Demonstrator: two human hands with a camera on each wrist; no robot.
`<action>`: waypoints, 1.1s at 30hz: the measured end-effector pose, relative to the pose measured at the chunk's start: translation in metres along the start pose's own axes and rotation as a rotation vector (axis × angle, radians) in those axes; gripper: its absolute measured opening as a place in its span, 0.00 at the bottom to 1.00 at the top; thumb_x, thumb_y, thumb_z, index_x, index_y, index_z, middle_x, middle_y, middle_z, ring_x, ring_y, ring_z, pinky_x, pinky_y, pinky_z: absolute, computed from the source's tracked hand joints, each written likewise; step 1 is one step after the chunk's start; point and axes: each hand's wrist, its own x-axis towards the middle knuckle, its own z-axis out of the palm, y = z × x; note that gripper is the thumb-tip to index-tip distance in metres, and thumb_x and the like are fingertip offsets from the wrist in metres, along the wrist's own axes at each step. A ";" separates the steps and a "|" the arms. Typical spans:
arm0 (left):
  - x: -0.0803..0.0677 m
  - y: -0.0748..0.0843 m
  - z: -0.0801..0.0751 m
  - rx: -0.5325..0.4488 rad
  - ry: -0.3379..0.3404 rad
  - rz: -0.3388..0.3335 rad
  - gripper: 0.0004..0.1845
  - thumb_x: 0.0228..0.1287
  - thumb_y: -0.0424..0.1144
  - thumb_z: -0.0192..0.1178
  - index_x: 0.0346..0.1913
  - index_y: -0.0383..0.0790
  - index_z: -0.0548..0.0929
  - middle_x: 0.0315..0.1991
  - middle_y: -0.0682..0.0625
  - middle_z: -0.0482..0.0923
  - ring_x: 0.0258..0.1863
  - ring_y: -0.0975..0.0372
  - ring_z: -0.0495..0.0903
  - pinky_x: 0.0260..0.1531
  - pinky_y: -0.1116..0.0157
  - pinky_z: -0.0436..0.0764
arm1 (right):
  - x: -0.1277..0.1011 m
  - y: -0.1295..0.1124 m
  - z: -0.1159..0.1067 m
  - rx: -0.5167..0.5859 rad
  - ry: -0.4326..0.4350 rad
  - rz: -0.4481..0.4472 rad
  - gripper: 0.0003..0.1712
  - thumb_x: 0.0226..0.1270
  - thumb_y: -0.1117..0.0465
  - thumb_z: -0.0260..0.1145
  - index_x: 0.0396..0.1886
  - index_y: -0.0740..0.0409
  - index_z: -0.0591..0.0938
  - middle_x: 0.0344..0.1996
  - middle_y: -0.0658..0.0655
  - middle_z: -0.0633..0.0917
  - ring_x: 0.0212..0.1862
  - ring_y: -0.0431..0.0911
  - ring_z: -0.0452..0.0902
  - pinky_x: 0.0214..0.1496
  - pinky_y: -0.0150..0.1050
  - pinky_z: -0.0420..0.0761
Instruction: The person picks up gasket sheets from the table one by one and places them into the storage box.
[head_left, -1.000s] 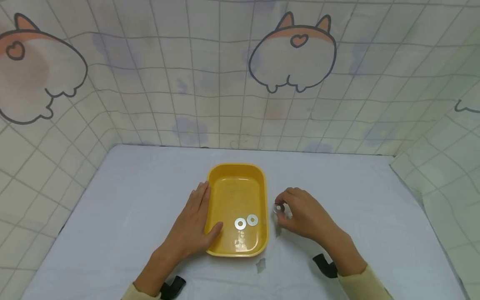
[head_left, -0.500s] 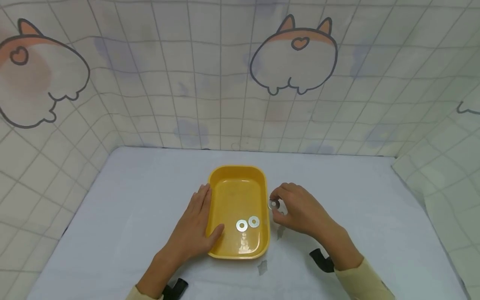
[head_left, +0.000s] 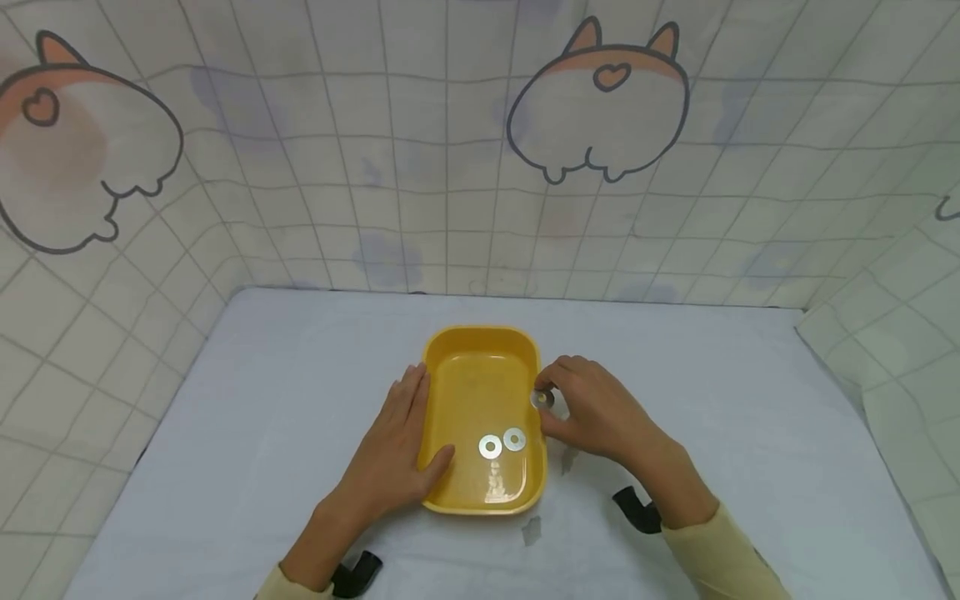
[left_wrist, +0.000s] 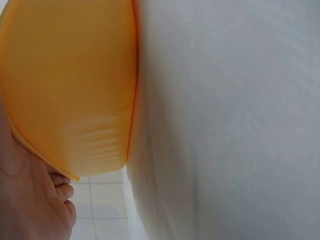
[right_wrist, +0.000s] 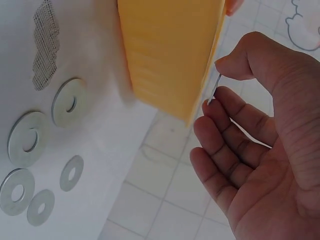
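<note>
1. Right hand [head_left: 600, 412], pinching a washer [head_left: 542, 399], has moved left to the yellow tray's [head_left: 480, 342] right rim, centre frame.
2. Left hand [head_left: 393, 446] stays flat, fingers straight, bracing the tray's left wall; two washers [head_left: 502, 443] lie inside. A drop looks close.

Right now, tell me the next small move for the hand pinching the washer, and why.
Probably carry the flat silver metal washer a little further left, past the rim of the yellow plastic tray, then let go. The right hand pinches it right at the rim, two washers already lie inside, and the left hand steadies the tray.
</note>
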 end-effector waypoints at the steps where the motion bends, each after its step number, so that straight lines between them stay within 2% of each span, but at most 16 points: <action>1: 0.000 0.000 0.000 0.004 -0.001 -0.001 0.53 0.72 0.59 0.57 0.86 0.32 0.45 0.89 0.43 0.38 0.89 0.52 0.42 0.89 0.52 0.48 | 0.001 0.000 0.000 0.004 0.002 -0.004 0.14 0.60 0.57 0.78 0.45 0.56 0.89 0.41 0.50 0.88 0.43 0.44 0.81 0.52 0.42 0.88; 8: 0.002 0.001 0.001 -0.018 -0.003 -0.005 0.53 0.73 0.58 0.57 0.86 0.31 0.45 0.89 0.42 0.38 0.89 0.52 0.42 0.89 0.56 0.44 | 0.007 -0.005 -0.003 0.017 -0.027 -0.006 0.13 0.61 0.58 0.75 0.45 0.56 0.88 0.40 0.50 0.87 0.42 0.44 0.78 0.50 0.41 0.87; 16: 0.002 0.001 -0.001 0.006 -0.009 -0.003 0.52 0.72 0.57 0.58 0.85 0.31 0.47 0.89 0.42 0.39 0.89 0.51 0.43 0.88 0.51 0.50 | 0.015 -0.008 0.002 0.025 -0.050 -0.033 0.13 0.62 0.58 0.74 0.45 0.57 0.87 0.39 0.50 0.87 0.42 0.44 0.78 0.51 0.41 0.87; 27: -0.002 0.000 -0.001 -0.013 -0.015 -0.016 0.53 0.72 0.58 0.57 0.86 0.32 0.45 0.89 0.44 0.38 0.89 0.52 0.42 0.89 0.62 0.37 | 0.022 -0.010 0.002 0.043 -0.032 -0.092 0.11 0.61 0.60 0.72 0.43 0.57 0.87 0.39 0.51 0.87 0.41 0.45 0.78 0.50 0.41 0.85; 33: 0.000 -0.001 -0.001 -0.004 -0.024 -0.010 0.53 0.73 0.58 0.56 0.86 0.33 0.43 0.89 0.44 0.37 0.89 0.52 0.41 0.89 0.54 0.45 | 0.028 -0.011 0.002 0.042 -0.039 -0.110 0.11 0.62 0.60 0.71 0.43 0.57 0.88 0.40 0.51 0.87 0.42 0.47 0.79 0.52 0.43 0.84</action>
